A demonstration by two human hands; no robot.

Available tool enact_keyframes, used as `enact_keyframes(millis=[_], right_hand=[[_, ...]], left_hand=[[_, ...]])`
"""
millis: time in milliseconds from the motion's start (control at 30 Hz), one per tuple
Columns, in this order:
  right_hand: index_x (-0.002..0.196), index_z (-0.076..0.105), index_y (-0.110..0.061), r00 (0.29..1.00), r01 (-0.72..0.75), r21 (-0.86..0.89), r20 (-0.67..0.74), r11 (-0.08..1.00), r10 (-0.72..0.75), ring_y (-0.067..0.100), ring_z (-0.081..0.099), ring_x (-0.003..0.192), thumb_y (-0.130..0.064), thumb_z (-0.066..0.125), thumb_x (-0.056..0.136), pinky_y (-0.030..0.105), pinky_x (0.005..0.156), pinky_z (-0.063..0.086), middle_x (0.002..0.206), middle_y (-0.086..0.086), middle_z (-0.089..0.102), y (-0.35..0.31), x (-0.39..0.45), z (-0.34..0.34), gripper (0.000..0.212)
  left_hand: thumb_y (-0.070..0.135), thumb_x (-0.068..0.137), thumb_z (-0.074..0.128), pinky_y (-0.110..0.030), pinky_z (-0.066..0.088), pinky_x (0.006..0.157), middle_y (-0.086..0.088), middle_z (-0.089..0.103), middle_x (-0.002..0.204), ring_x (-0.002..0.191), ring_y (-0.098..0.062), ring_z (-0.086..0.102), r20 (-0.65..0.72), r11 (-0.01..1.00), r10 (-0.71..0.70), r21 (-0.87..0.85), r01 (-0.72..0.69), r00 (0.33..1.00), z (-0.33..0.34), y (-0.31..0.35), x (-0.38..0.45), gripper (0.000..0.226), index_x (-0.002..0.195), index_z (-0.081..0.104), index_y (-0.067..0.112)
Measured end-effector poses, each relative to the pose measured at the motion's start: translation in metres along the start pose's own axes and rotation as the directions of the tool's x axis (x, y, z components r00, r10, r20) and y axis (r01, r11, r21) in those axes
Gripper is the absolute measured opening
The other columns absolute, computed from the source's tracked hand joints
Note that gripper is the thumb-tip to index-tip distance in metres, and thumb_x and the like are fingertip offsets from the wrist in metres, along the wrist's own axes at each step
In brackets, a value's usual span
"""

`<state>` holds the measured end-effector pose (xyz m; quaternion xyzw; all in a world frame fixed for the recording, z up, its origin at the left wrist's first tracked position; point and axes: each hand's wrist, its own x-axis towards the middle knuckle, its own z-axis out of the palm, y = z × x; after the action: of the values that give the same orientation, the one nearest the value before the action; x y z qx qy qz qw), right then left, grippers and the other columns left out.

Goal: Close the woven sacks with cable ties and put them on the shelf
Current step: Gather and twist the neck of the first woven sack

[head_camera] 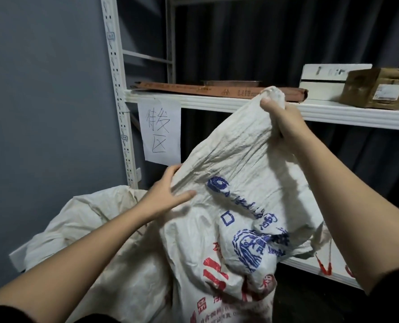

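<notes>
Both bare forearms enter from the near edge, dark sleeve cuffs just visible at the bottom corners. Right hand [284, 117]: fingers and thumb curled tight around the gathered neck of the white woven plastic sack with blue and red printing [235, 183], holding it up level with the upper shelf board; a short tuft of bunched fabric protrudes above the fist. No cable tie can be made out on the neck. Left hand [168, 194]: fingers relaxed and slightly spread, laid against the left flank of the same sack, thumb lying across the fabric; it clasps nothing.

Sack position: centre of the scene, in front of the white metal shelving unit [217, 102], its body hanging down from the gripped neck; the underside is hidden at the bottom edge, so what carries it cannot be determined.

To the near left, a second plain off-white woven sack [84, 220] lies slumped beside the grey wall.

On the upper shelf, from left to right: a long flat brown cardboard carton [193, 88], a white box with a dark slot [322, 82], and a brown cardboard box with a label [377, 87]. A white paper sign with handwritten characters [160, 134] hangs from the front edge of that shelf, left of the sack
</notes>
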<state>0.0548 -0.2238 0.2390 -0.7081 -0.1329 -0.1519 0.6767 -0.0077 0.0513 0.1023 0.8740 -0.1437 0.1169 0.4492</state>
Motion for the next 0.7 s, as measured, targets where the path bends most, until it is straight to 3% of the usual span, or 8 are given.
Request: enact_keyframes(millis=[100, 233, 400, 433, 500, 567, 633, 700], right_hand=[[0.09, 0.064, -0.018, 0.992, 0.125, -0.016, -0.006, 0.992, -0.125, 0.016, 0.067, 0.085, -0.038, 0.066, 0.083, 0.038, 0.083, 0.055, 0.088, 0.0, 0.069, -0.012, 0.002, 0.014, 0.021], [0.082, 0.059, -0.01, 0.92, 0.354, -0.238, -0.086, 0.905, -0.382, 0.008, 0.051, 0.067, -0.039, 0.067, 0.078, 0.024, 0.062, 0.043, 0.074, -0.002, 0.056, -0.036, 0.008, 0.026, 0.03], [0.071, 0.045, -0.014, 0.764, 0.425, -0.613, -0.152, 0.666, -0.627, 0.011, 0.039, 0.06, -0.056, 0.055, 0.083, 0.034, 0.058, 0.034, 0.062, -0.001, 0.042, -0.064, 0.009, 0.03, 0.044], [0.07, 0.041, -0.02, 0.758, 0.393, -0.677, -0.144, 0.622, -0.636, 0.013, 0.042, 0.061, -0.057, 0.05, 0.086, 0.032, 0.059, 0.033, 0.06, -0.003, 0.041, -0.069, 0.006, 0.033, 0.042], [0.072, 0.04, -0.027, 0.842, 0.346, -0.662, -0.094, 0.665, -0.531, 0.015, 0.05, 0.068, -0.06, 0.043, 0.09, 0.028, 0.063, 0.035, 0.062, -0.009, 0.043, -0.074, 0.008, 0.035, 0.038], [0.086, 0.055, -0.022, 0.977, 0.213, -0.332, 0.046, 0.919, -0.21, 0.014, 0.059, 0.079, -0.071, 0.042, 0.084, 0.022, 0.072, 0.039, 0.077, -0.007, 0.058, -0.075, 0.011, 0.03, 0.05], [0.086, 0.066, -0.011, 0.996, 0.045, -0.108, 0.078, 0.993, -0.037, 0.018, 0.063, 0.076, -0.073, 0.041, 0.082, 0.026, 0.074, 0.045, 0.086, 0.003, 0.068, -0.069, 0.023, 0.016, 0.068], [0.088, 0.073, -0.014, 1.0, 0.005, -0.113, 0.012, 0.994, -0.003, 0.02, 0.06, 0.067, -0.049, 0.042, 0.088, 0.028, 0.066, 0.044, 0.082, 0.003, 0.072, -0.053, 0.031, 0.003, 0.047]], left_hand=[[0.045, 0.078, 0.072, -0.017, 0.044, 0.076, 0.015, 0.053, 0.11, 0.099, -0.005, 0.056, -0.084, 0.997, -0.024, -0.077, 0.018, 0.996, 0.014, 0.038, 0.02, 0.067, 0.13, 0.039, 0.021], [0.046, 0.085, 0.064, -0.034, 0.049, 0.076, 0.005, 0.064, 0.095, 0.087, -0.017, 0.062, -0.261, 1.0, -0.012, -0.021, 0.007, 0.965, 0.018, 0.052, 0.033, 0.039, 0.106, 0.051, 0.016], [0.038, 0.09, 0.061, -0.016, 0.046, 0.072, 0.017, 0.066, 0.085, 0.08, 0.001, 0.061, -0.143, 0.988, 0.094, -0.109, -0.11, 0.985, 0.019, 0.059, 0.03, 0.003, 0.088, 0.061, 0.036], [0.034, 0.092, 0.06, -0.011, 0.042, 0.064, 0.017, 0.063, 0.076, 0.072, 0.003, 0.056, -0.162, 0.988, 0.106, -0.094, -0.123, 0.981, 0.018, 0.058, 0.032, 0.012, 0.079, 0.059, 0.036], [0.026, 0.094, 0.057, -0.01, 0.037, 0.055, 0.015, 0.058, 0.068, 0.065, 0.0, 0.051, -0.226, 0.985, 0.064, -0.144, -0.098, 0.972, 0.017, 0.057, 0.035, 0.018, 0.077, 0.058, 0.029], [0.02, 0.096, 0.053, -0.011, 0.04, 0.057, 0.01, 0.06, 0.074, 0.069, -0.005, 0.054, -0.251, 0.965, -0.015, -0.256, -0.052, 0.968, 0.011, 0.056, 0.037, 0.01, 0.088, 0.059, 0.019], [0.015, 0.097, 0.051, -0.007, 0.041, 0.055, 0.009, 0.06, 0.078, 0.071, -0.005, 0.055, -0.231, 0.949, -0.063, -0.315, -0.013, 0.971, 0.003, 0.052, 0.036, 0.006, 0.095, 0.057, 0.015], [0.012, 0.097, 0.049, -0.012, 0.046, 0.063, 0.005, 0.063, 0.082, 0.076, -0.01, 0.059, -0.208, 0.922, -0.123, -0.386, 0.034, 0.97, -0.006, 0.045, 0.037, 0.009, 0.101, 0.057, 0.014]])
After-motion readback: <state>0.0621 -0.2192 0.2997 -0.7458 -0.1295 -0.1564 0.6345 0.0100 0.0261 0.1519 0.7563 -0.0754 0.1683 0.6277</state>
